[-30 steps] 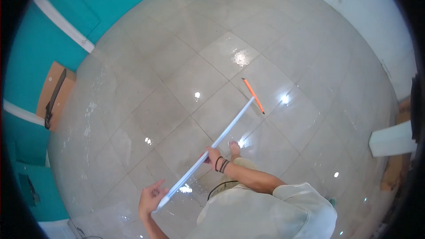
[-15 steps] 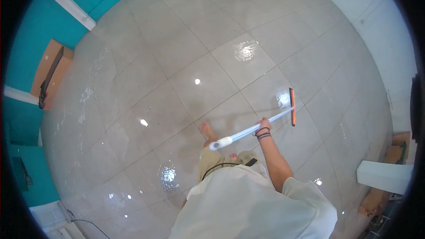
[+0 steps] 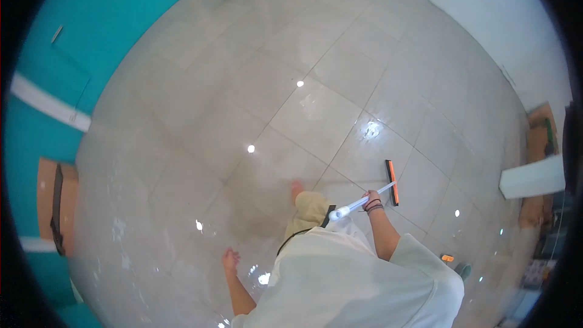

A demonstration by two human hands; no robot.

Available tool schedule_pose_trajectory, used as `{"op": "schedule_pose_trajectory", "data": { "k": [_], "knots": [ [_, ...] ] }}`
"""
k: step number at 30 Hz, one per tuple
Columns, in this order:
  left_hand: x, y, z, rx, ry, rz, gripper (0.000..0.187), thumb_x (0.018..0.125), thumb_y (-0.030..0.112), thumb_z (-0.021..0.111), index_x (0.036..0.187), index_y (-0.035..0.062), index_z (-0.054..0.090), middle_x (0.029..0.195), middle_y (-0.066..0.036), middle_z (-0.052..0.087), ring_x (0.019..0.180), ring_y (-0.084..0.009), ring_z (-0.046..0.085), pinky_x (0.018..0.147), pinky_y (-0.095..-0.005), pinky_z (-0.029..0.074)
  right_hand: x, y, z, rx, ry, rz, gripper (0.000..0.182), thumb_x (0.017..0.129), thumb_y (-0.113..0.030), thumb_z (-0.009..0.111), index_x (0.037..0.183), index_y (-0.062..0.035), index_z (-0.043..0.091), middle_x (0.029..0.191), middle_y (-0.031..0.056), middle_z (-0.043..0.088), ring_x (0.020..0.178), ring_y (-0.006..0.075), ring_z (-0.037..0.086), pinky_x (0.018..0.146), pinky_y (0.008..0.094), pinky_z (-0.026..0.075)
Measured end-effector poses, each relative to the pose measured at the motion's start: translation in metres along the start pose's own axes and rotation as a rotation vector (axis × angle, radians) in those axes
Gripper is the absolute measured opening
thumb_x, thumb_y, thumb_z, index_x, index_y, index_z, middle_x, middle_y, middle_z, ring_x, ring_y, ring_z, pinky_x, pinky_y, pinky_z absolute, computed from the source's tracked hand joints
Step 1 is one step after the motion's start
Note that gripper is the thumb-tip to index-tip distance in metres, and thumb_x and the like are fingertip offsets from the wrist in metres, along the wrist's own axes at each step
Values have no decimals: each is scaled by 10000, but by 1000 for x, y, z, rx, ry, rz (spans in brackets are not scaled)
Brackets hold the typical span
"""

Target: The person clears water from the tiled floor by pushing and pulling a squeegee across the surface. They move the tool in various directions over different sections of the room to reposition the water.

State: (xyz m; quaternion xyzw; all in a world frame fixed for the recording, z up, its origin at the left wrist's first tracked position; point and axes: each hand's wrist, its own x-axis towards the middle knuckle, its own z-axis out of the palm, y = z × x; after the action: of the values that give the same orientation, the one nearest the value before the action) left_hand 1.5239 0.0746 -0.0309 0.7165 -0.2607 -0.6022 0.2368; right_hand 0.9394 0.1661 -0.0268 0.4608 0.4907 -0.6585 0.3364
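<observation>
My right hand (image 3: 371, 197) grips the pale blue-white handle (image 3: 354, 206) of a floor squeegee. Its orange and black blade (image 3: 392, 182) rests on the wet tiled floor (image 3: 255, 115), close in front of my right side. The handle's capped end points back toward my body. My left hand (image 3: 230, 260) hangs free at my lower left with its fingers apart, holding nothing. One bare foot (image 3: 297, 189) shows ahead of my tan shorts.
A teal wall (image 3: 54, 42) with white trim runs along the left, with a cardboard sheet and a dark tool (image 3: 56, 209) at its base. A white wall bounds the far right. A white ledge (image 3: 534, 177), cardboard and clutter stand at the right edge.
My left hand let go of the handle and dropped to my side. My right hand pulled the squeegee in close, and my view swung round to the left.
</observation>
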Motion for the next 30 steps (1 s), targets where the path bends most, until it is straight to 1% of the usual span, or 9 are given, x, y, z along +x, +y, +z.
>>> {"op": "schedule_pose_trajectory", "data": {
  "k": [3,5,7,10,12,16,19,26,30],
  "knots": [
    [53,139,42,43,-1,114,278,805,259,447,986,51,473,685,-75,541,499,-103,485,414,-208,367,-10,19,56,33,51,-56,72,765,-117,384,795,-87,326,508,34,373,384,127,398,347,231,380],
    [68,194,64,77,-26,201,314,805,260,461,1032,43,459,682,-75,537,511,-101,484,432,-201,370,-10,19,81,90,126,-61,48,757,-103,374,781,-80,340,533,45,381,383,140,391,348,239,377],
    [74,220,90,-23,-68,252,263,806,265,444,951,50,486,712,-63,545,539,-104,491,460,-199,381,29,20,99,133,136,-48,38,758,-108,368,774,-79,351,541,46,390,398,142,395,358,248,377],
    [79,191,117,107,-194,80,250,806,240,446,977,63,490,700,-59,548,552,-105,503,468,-211,390,35,6,132,151,135,-5,55,759,-123,351,753,-79,383,567,49,415,446,150,407,387,273,376],
    [53,146,126,252,-252,-29,258,808,233,445,1007,74,485,679,-55,551,545,-105,508,467,-207,394,40,1,135,159,134,15,87,761,-133,340,739,-78,404,583,52,432,478,155,415,407,289,375],
    [20,92,149,741,-403,3,242,809,230,440,988,76,490,675,-52,548,563,-110,512,475,-218,403,54,-9,167,156,114,26,159,763,-153,317,712,-77,447,617,57,466,541,166,431,446,322,373],
    [19,88,158,873,-411,8,230,810,228,437,973,77,493,672,-50,546,577,-114,515,481,-226,410,65,-11,184,162,107,43,188,762,-159,315,701,-76,472,631,60,485,571,173,445,463,339,375],
    [53,156,160,719,-280,-90,206,812,224,428,940,80,501,665,-46,541,609,-123,521,496,-244,425,50,-41,226,188,175,136,134,743,-131,381,728,-70,499,612,67,492,562,188,483,450,338,395],
    [124,234,174,232,-139,-195,194,813,222,424,920,82,506,661,-44,539,627,-128,525,504,-254,434,47,-69,249,195,209,173,109,732,-115,419,743,-66,515,601,71,497,557,197,505,442,337,406]
  ]
}}
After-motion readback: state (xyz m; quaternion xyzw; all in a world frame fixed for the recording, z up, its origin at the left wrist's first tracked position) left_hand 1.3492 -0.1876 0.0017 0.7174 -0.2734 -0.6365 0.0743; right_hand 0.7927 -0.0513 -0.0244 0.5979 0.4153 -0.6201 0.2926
